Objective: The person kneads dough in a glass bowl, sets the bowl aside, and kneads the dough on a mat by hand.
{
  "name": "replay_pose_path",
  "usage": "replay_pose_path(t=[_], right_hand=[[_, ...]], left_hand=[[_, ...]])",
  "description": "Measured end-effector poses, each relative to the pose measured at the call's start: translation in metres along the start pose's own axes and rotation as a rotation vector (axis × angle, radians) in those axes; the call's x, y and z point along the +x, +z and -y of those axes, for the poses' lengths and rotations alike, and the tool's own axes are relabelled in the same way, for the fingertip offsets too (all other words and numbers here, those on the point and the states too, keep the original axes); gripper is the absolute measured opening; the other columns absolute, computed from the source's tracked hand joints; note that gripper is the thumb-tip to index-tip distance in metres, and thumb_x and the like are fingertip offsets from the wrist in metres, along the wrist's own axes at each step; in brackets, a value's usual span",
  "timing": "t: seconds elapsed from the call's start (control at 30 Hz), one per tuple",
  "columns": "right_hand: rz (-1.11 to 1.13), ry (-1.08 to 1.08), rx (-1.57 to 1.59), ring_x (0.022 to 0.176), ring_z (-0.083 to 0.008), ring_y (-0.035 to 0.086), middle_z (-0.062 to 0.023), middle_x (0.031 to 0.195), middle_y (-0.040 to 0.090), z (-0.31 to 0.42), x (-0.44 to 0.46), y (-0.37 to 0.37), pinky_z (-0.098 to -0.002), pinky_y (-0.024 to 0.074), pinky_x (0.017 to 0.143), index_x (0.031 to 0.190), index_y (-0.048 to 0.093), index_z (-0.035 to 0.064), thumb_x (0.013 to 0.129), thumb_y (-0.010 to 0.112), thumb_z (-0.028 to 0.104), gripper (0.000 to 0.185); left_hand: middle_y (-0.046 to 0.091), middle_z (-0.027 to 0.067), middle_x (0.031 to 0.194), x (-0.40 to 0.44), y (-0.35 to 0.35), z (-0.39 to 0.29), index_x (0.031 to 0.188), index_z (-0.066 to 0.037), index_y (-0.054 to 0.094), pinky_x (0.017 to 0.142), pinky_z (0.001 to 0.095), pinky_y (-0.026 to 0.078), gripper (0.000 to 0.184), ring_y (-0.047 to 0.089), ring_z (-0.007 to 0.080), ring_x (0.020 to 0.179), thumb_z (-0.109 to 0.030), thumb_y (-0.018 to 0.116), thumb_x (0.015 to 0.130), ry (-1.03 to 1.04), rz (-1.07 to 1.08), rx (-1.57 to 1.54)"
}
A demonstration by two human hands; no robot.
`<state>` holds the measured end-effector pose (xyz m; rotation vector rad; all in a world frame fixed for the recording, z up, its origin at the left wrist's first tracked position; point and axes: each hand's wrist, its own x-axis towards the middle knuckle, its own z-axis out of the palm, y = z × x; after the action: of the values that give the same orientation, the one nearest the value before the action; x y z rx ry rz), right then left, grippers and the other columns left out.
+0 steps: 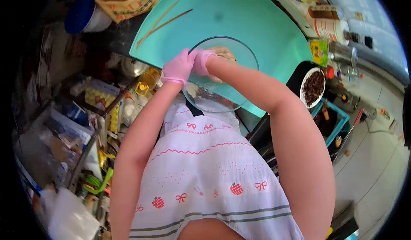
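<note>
A clear glass bowl (252,54) rests at the near edge of a turquoise mat, tilted toward me. Inside it lies a pale, dough-like lump (223,52), partly covered by my right forearm. My left hand (177,67), in a pink glove, is closed at the bowl's left rim. Right beside it, my right hand (202,62), gloved in pink too, reaches into the bowl at the left wall. The two gloves touch or nearly touch. The right fingers are mostly hidden, so their grip does not show.
Two chopsticks (160,26) lie crossed on the turquoise mat (265,17). A white dish of dark brown pieces (314,87) stands at the right, near bottles and a yellow packet (318,51). A paper bag (127,2) sits back left; a cluttered shelf is below.
</note>
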<state>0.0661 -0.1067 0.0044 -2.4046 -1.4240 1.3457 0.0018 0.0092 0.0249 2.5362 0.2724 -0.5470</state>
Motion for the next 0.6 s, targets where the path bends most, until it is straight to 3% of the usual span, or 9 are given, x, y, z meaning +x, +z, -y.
replay_pose_path(t=[0.03,0.27,0.43,0.6], right_hand=[[-0.014,0.141,-0.004,0.089,-0.0347,0.066,-0.0141,0.100,0.069,0.000,-0.002,-0.003,-0.0422,0.0524,0.078,0.097,0.070,0.0090,0.081,0.055,0.027,0.028],[0.052,0.308,0.006,0.079,-0.0340,0.066,-0.0152,0.087,0.069,-0.012,-0.053,-0.023,-0.0435,0.0518,0.073,0.084,0.071,0.0072,0.084,0.049,0.036,0.036],[0.005,0.382,0.043,0.074,-0.0359,0.065,-0.0154,0.080,0.068,-0.015,-0.086,0.007,-0.0450,0.0520,0.073,0.079,0.070,0.0059,0.088,0.038,0.038,0.046],[0.086,0.423,0.150,0.079,-0.0350,0.066,-0.0156,0.084,0.069,-0.002,-0.097,0.054,-0.0439,0.0522,0.076,0.080,0.071,0.0074,0.089,0.037,0.038,0.047]], left_hand=[[0.067,0.0172,0.084,-0.001,-0.002,-0.001,0.098,-0.012,0.057,0.066,0.0518,0.049,0.048,0.063,0.0413,0.078,-0.055,0.034,0.096,0.009,-0.011,-0.018],[0.066,0.0186,0.086,-0.002,-0.005,-0.002,0.101,-0.012,0.055,0.064,0.0532,0.048,0.047,0.062,0.0427,0.078,-0.054,0.033,0.097,0.012,0.016,-0.022],[0.065,0.0182,0.082,-0.003,0.000,-0.003,0.097,-0.011,0.053,0.062,0.0536,0.047,0.043,0.061,0.0425,0.075,-0.051,0.036,0.098,0.002,-0.043,-0.046],[0.064,0.0176,0.079,-0.001,0.011,0.001,0.096,-0.010,0.053,0.059,0.0521,0.047,0.041,0.062,0.0414,0.071,-0.049,0.039,0.097,0.040,-0.133,-0.049]])
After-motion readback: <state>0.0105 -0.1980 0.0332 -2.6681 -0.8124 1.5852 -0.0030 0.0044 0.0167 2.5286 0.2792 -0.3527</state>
